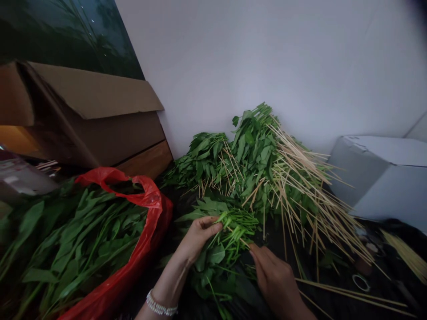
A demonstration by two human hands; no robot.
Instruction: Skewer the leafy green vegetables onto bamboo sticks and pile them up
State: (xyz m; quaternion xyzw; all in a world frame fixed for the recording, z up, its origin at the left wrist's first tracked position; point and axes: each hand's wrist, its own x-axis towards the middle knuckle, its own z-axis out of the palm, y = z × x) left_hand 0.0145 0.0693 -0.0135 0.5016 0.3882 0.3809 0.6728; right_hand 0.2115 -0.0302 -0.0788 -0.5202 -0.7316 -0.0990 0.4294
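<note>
Right hand touches, left hand pinches leafy stems; skewered greens behind.

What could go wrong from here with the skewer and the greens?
1. The skewer that the right hand seems to pinch points into the bunch, close to the left hand gripping it. A slip could prick a finger.
2. The pile behind has bare sticks jutting out toward both hands. A reach could snag them.
</note>
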